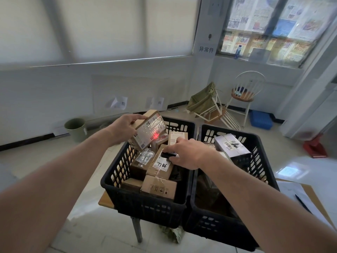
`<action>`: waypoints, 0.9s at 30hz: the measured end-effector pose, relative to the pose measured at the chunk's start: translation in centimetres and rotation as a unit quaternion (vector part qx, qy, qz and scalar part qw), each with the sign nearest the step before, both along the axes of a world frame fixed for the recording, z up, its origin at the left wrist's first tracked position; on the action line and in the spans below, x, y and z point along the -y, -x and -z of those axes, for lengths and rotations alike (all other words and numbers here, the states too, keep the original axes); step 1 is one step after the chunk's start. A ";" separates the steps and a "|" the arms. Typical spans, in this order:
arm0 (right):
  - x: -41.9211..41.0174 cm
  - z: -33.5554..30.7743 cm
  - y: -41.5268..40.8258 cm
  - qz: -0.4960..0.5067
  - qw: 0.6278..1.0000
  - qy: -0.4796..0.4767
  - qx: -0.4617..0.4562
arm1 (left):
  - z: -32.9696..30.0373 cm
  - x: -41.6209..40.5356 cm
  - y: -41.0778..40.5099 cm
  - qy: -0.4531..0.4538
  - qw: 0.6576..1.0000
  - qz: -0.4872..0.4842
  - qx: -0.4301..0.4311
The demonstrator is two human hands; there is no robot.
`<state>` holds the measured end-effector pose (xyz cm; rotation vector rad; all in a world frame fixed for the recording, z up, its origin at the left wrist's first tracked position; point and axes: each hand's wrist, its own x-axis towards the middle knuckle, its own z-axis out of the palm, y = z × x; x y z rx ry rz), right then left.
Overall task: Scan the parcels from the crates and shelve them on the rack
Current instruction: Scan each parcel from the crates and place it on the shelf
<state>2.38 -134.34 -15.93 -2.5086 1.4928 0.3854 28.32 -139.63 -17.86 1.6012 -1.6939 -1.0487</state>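
Scanning 1 parcel over the left crate.

My left hand (124, 127) grips a cardboard parcel (148, 129), tilted above the left crate (116, 168); a red scan dot sits on its label. My right hand (186, 154) pinches a small black scanner (168, 155) just above the box marked 7786 (160, 164). Right crate (262, 152) holds a white box (231, 146).

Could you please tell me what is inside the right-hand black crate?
The right crate shows one white box with barcode labels at its far end. The right forearm covers the near part, which lies dark, so anything there cannot be told.
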 end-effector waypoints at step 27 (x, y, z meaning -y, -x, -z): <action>-1.5 1.2 -0.1 0.008 0.999 0.008 0.044 | 0.4 -2.5 -0.1 0.004 0.999 -0.017 -0.027</action>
